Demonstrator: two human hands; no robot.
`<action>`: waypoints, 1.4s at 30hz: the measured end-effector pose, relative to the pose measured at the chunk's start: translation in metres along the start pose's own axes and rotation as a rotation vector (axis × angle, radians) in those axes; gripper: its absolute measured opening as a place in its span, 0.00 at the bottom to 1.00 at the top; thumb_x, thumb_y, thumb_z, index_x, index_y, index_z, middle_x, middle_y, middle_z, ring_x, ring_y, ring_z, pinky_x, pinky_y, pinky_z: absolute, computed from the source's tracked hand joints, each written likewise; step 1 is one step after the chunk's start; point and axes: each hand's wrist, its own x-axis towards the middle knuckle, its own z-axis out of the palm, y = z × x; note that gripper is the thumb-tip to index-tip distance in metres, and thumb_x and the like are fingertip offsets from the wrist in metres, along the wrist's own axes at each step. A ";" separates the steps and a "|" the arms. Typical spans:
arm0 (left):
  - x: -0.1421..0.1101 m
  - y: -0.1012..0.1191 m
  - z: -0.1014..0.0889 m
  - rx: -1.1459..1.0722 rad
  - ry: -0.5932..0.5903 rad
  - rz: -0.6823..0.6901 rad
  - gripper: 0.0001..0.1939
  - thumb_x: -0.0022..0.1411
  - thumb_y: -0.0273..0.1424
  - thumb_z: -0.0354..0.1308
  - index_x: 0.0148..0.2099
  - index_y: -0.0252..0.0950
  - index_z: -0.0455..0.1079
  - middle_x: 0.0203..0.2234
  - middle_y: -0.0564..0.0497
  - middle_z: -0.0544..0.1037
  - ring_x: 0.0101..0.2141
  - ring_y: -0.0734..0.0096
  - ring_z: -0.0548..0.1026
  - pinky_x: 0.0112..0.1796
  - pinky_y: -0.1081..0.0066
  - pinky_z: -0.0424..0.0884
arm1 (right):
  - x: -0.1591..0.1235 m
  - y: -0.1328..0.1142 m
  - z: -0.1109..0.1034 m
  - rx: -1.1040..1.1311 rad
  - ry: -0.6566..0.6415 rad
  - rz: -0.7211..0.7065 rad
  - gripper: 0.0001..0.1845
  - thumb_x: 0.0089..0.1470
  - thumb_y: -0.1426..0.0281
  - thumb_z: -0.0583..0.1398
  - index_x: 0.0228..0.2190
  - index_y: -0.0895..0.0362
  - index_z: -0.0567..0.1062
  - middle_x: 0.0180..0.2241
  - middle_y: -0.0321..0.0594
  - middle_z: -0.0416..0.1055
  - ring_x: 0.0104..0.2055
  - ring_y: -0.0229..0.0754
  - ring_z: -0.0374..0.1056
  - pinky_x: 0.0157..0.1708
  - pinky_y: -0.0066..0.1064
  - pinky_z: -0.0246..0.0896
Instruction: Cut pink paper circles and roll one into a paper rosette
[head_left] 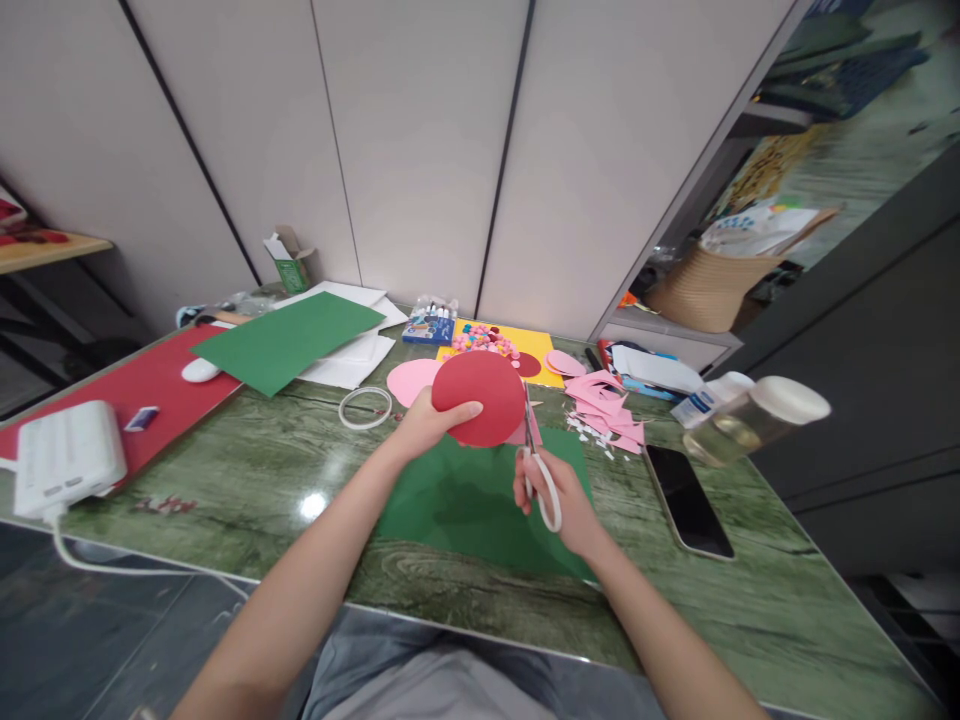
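My left hand (pixel 429 424) grips a red paper circle (pixel 480 395), its thumb lying across the front. In my right hand (pixel 559 495) is a pair of scissors (pixel 551 492) with white handles, fingers in the loops. The blades stand upright at the circle's right edge, where a bit of pink paper (pixel 519 432) shows behind the red one. Under both hands lies a green paper sheet (pixel 465 510). A pink paper circle (pixel 409 380) rests on the table just behind my left hand.
Pink scraps (pixel 604 405) and a phone (pixel 688 500) lie to the right, near a clear bottle (pixel 754 420). Tape roll (pixel 365 408), green sheet (pixel 292 335) and white power strip (pixel 69 458) are left. Pom-poms (pixel 484 341) sit on yellow paper (pixel 536 347) behind.
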 end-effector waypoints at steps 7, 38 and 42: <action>-0.001 0.001 0.001 0.015 -0.005 -0.020 0.25 0.46 0.42 0.61 0.44 0.31 0.69 0.31 0.46 0.78 0.24 0.69 0.73 0.23 0.71 0.72 | 0.000 0.000 0.000 0.028 -0.006 0.010 0.19 0.56 0.53 0.50 0.27 0.57 0.64 0.18 0.33 0.65 0.18 0.34 0.60 0.19 0.26 0.53; 0.000 0.004 -0.007 0.061 -0.005 -0.015 0.24 0.44 0.40 0.63 0.42 0.30 0.70 0.34 0.45 0.78 0.32 0.63 0.75 0.31 0.67 0.73 | 0.000 -0.003 0.001 -0.052 -0.004 0.041 0.20 0.55 0.52 0.49 0.24 0.56 0.62 0.16 0.32 0.64 0.16 0.34 0.59 0.18 0.25 0.53; 0.003 0.001 -0.009 -0.004 0.011 0.022 0.25 0.43 0.39 0.64 0.43 0.29 0.70 0.39 0.43 0.77 0.39 0.59 0.74 0.38 0.64 0.71 | -0.001 -0.005 0.000 -0.074 -0.024 0.042 0.20 0.56 0.53 0.49 0.24 0.56 0.62 0.16 0.32 0.64 0.16 0.33 0.59 0.18 0.25 0.52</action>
